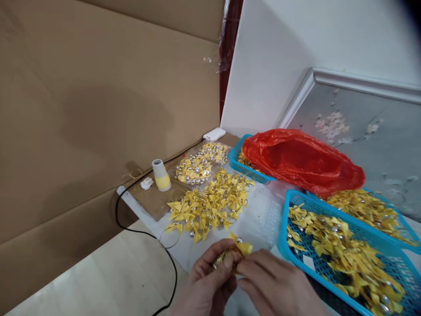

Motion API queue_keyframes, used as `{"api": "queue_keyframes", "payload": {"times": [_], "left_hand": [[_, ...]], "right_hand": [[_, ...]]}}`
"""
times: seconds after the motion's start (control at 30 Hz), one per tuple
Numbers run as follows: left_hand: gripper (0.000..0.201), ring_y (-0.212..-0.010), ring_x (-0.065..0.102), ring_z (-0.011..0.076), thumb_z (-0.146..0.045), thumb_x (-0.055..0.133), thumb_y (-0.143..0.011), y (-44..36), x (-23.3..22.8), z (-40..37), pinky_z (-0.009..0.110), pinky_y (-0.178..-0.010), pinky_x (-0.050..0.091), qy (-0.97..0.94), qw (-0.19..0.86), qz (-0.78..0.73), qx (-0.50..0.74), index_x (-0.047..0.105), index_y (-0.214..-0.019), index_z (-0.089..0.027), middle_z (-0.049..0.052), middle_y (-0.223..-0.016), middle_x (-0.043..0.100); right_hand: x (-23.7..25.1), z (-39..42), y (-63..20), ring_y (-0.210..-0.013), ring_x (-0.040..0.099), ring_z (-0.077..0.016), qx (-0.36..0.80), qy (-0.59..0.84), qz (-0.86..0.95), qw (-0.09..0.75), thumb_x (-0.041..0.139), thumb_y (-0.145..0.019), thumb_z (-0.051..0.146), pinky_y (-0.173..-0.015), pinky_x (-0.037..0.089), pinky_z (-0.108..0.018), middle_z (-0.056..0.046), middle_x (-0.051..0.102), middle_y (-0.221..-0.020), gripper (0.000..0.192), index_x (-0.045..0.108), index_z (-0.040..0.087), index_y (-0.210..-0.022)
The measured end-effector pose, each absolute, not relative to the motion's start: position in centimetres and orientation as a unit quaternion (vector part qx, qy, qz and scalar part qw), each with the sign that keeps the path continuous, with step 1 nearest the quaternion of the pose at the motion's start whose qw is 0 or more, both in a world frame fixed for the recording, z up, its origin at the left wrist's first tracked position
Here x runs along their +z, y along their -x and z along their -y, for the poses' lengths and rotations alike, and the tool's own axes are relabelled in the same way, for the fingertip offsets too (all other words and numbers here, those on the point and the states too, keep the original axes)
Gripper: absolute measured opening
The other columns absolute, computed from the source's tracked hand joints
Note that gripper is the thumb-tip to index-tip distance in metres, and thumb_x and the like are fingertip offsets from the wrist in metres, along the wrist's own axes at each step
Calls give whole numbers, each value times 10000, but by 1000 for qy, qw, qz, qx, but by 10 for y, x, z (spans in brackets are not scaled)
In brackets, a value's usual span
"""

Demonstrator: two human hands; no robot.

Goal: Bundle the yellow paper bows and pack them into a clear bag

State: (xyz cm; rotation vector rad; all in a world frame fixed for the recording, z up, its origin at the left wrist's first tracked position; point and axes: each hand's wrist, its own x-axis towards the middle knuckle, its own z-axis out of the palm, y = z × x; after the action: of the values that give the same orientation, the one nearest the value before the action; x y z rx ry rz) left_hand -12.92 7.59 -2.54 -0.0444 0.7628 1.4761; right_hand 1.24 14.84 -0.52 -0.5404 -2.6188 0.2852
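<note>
Pinching together, both hands (235, 274) grip a yellow bow (241, 247), its wings pointing up-right.

no readable text, no labels, no brands, no numbers on anything in view

Both hands were cut off at the bottom edge, so the left hand (205, 285) and right hand (276, 285) showed no wrists. Their fingers hid most of the small yellow bow (242, 247). The red bag (301, 159) covered the far basket's (237, 161) contents.
</note>
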Motion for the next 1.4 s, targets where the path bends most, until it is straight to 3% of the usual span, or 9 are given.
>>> {"api": "queue_keyframes", "payload": {"times": [0.03,0.1,0.23,0.43,0.6,0.93,1.1,1.27,1.4], "left_hand": [[284,-651,643,92,-175,861,-597,130,-23,-75,159,-615,492,22,668,-349,657,761,-863,-182,29,-712,736],[271,-656,645,89,-173,851,-616,131,-17,-74,143,-584,489,27,656,-368,658,757,-869,-191,33,-712,731],[305,-631,649,98,-191,871,-583,131,-9,-69,152,-563,507,29,657,-380,650,754,-864,-200,50,-688,728],[353,-544,620,72,-161,894,-523,133,-7,-62,98,-401,389,30,656,-372,656,751,-846,-180,17,-655,706],[400,-565,612,64,-148,888,-540,134,-5,-60,109,-421,390,11,671,-342,658,749,-914,-188,31,-736,723],[294,-548,587,50,-133,890,-533,126,-3,-58,105,-433,377,20,689,-338,640,766,-799,-154,18,-658,700],[264,-574,594,49,-111,873,-565,128,-6,-58,97,-463,416,32,691,-331,642,757,-802,-124,30,-696,704],[242,-625,623,68,-103,834,-629,128,-15,-61,110,-485,456,41,677,-353,644,743,-852,-128,59,-816,732],[226,-696,651,85,-91,782,-699,127,-12,-63,131,-537,488,41,657,-385,647,733,-915,-135,92,-923,745]], "right_hand": [[3,-161,-13,-718,641,-118,150,212,950,173,421,-948,180,-638,490,-184,14,668,-807,236,622,241,-841],[17,-196,-9,-764,654,-108,85,311,940,109,438,-954,197,-666,500,-167,13,686,-859,223,643,241,-880],[24,-277,13,-933,642,-202,-16,414,907,71,467,-967,226,-784,513,-320,-75,652,-1077,241,601,231,-1167],[5,-325,42,-927,623,-190,-78,471,877,-55,569,-930,323,-788,537,-386,-68,606,-1125,281,568,165,-1163],[1,-326,29,-949,618,-199,-90,487,864,-91,562,-934,327,-802,532,-399,-75,597,-1147,290,562,167,-1176],[-6,-322,18,-936,621,-193,-58,481,874,-45,562,-934,329,-794,533,-387,-70,604,-1130,275,573,167,-1155],[4,-326,2,-910,624,-180,-33,473,879,38,561,-934,323,-791,527,-378,-58,627,-1067,221,606,155,-1071],[23,-310,-26,-785,643,-162,17,413,901,131,544,-897,200,-733,508,-272,-42,660,-852,139,668,147,-863],[32,-264,-43,-908,625,-158,51,321,927,188,438,-922,175,-807,491,-252,-64,641,-975,229,667,178,-908]]}}
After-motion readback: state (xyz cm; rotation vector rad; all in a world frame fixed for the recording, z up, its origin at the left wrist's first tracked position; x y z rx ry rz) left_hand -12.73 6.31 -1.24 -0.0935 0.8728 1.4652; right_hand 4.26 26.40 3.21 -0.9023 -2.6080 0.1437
